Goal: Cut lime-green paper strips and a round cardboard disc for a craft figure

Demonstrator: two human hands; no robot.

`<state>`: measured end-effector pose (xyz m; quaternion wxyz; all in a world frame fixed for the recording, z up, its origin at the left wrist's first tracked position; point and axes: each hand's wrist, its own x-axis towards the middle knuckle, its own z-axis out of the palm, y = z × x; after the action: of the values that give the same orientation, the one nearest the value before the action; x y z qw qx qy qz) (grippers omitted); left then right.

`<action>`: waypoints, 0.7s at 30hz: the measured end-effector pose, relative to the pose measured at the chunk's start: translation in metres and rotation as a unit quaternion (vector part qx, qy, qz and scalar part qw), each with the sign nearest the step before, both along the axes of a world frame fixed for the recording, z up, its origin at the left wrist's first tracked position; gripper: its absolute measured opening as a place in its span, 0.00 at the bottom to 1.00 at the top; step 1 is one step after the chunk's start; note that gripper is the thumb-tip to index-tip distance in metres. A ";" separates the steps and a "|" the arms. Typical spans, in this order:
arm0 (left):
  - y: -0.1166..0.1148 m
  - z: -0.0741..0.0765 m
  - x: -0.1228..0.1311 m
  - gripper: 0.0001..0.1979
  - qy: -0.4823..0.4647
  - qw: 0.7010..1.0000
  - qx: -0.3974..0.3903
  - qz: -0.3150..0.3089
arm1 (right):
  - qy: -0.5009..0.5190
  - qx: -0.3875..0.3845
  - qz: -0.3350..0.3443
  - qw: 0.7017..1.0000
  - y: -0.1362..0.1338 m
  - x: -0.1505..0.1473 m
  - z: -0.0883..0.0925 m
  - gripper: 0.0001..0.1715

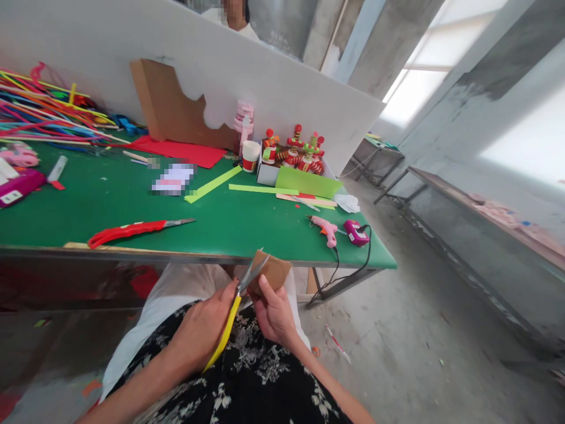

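Observation:
Over my lap, just below the table edge, my left hand is closed round yellow-handled scissors. Their blades are spread and point up and away from me, at the left side of a small piece of brown cardboard. A curved line is drawn on the cardboard. My right hand pinches that cardboard at its lower part, thumb on top. Whether the blades touch the cardboard I cannot tell. Red-handled scissors lie on the green table to the left.
A pink glue gun and a purple box with cords lie at the table's right. Behind them stand a box of red figures, a paper cup and green strips. Colourful sticks pile up far left. A person is behind the partition.

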<state>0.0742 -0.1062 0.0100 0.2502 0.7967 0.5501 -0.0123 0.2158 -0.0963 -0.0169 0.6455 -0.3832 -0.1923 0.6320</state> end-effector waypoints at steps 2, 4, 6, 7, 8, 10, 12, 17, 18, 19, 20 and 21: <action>-0.001 0.000 0.000 0.28 -0.002 1.000 -0.001 0.000 | -0.002 0.000 0.003 1.000 0.000 0.000 -0.001 0.22; -0.001 -0.001 0.000 0.28 -0.001 1.000 0.003 0.002 | -0.002 0.000 0.002 1.000 0.000 0.000 -0.001 0.22; 0.000 -0.003 0.000 0.28 0.002 1.000 0.010 0.004 | -0.001 0.001 -0.001 1.000 0.000 0.000 0.000 0.22; 0.000 -0.004 0.000 0.28 0.003 1.000 0.012 0.004 | -0.001 0.001 -0.001 1.000 0.000 -0.001 0.000 0.22; 0.000 -0.005 0.000 0.28 0.002 1.000 0.015 0.004 | -0.001 0.001 -0.001 1.000 0.001 -0.001 0.001 0.22; 0.000 -0.007 0.000 0.28 -0.001 1.000 0.020 0.002 | 0.001 -0.002 0.001 1.000 0.001 -0.001 0.001 0.23; 0.000 -0.008 -0.001 0.28 -0.003 1.000 0.022 0.002 | 0.004 -0.005 0.002 1.000 0.000 0.000 0.001 0.23; 0.000 -0.006 -0.001 0.27 0.005 1.000 0.015 -0.003 | 0.002 -0.015 -0.004 1.000 0.000 0.002 -0.001 0.24; -0.001 -0.006 -0.001 0.27 0.006 1.000 0.014 -0.004 | -0.001 -0.015 -0.004 1.000 0.000 0.002 -0.001 0.24; -0.001 -0.005 -0.001 0.27 0.006 1.000 0.011 -0.005 | -0.005 -0.013 -0.003 1.000 0.000 0.003 -0.001 0.24; -0.001 -0.004 -0.001 0.26 0.007 1.000 0.007 -0.004 | -0.009 -0.011 -0.001 1.000 0.000 0.003 -0.001 0.24; -0.001 -0.002 -0.001 0.26 0.006 1.000 0.005 -0.002 | -0.014 -0.009 0.001 1.000 0.000 0.003 -0.002 0.24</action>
<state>0.0735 -0.1076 0.0077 0.2432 0.7988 0.5500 -0.0148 0.2190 -0.0963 -0.0184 0.6389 -0.3977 -0.1960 0.6287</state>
